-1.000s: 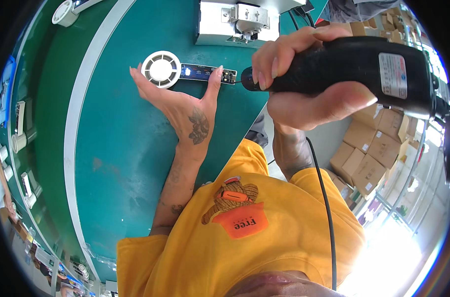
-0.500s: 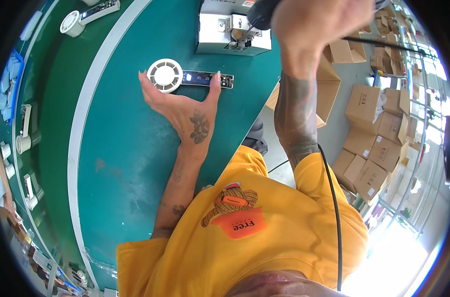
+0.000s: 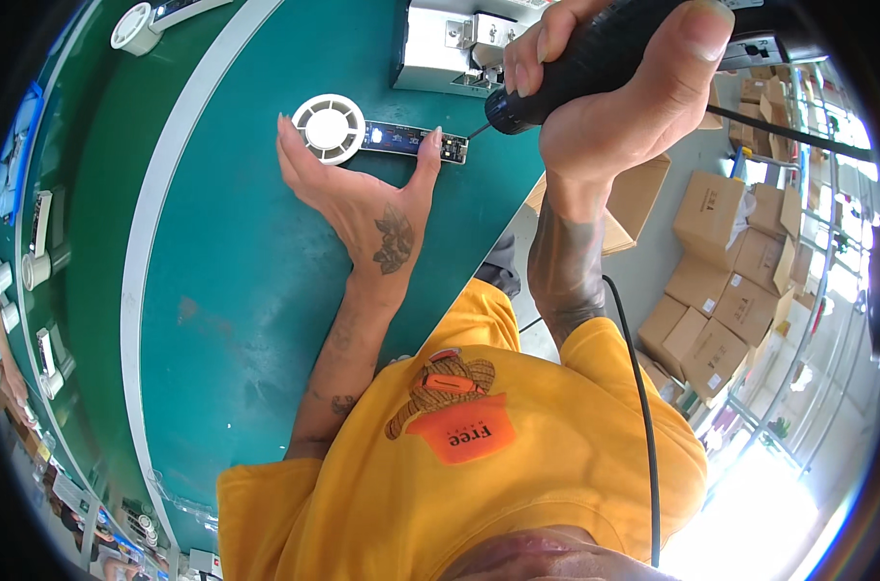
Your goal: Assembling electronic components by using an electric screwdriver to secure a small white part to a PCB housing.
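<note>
the right hand (image 3: 634, 121) is back from beside the metal box (image 3: 428, 44), its place half a second ago, and the black power driver (image 3: 576, 73) now aims its bit (image 3: 479, 131) at the circuit strip's (image 3: 394, 137) outer end, short of the worktop's (image 3: 256, 281) right edge; contact is too small to tell. compared with a second ago, when it is nearly level, the driver slants more steeply, its rear end higher toward the right.
</note>
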A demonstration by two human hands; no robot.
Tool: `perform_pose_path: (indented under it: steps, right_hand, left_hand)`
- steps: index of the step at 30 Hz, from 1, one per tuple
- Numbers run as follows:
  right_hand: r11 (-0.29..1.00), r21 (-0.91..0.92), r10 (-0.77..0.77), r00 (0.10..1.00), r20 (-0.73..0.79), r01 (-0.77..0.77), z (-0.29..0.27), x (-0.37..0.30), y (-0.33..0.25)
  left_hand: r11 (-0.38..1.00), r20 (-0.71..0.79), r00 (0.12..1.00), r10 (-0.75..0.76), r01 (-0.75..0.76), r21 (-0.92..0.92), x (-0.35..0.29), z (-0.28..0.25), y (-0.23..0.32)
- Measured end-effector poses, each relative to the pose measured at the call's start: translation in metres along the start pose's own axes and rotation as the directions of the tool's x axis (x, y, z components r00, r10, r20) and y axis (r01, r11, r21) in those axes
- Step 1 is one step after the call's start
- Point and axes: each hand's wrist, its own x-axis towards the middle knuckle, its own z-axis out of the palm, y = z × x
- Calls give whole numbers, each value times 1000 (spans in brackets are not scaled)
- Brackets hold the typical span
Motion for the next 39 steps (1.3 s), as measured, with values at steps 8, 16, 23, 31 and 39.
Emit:
perform_pose_path:
  steps: [8,16,23,31,39]
  right_hand:
    - [990,117,-76,997,28,72,-11,1,24]
    - [990,134,33,999,-6,-32,-13,7,26]
    - [990,135,38,998,-45,-32,-14,9,23]
    - [977,195,83,997,8,-83,-19,11,35]
    - [970,142,-211,973,95,196,-39,0,51]
  left_hand:
    - [1000,-8,1000,16,-15,14,-1,2,-3]
    - [999,9,1000,21,-21,25,1,9,-9]
    - [1000,28,999,26,-26,7,3,13,-10]
    - [1000,26,1000,-16,17,-25,2,15,-16]
    - [996,38,996,-82,83,-29,-2,3,-4]
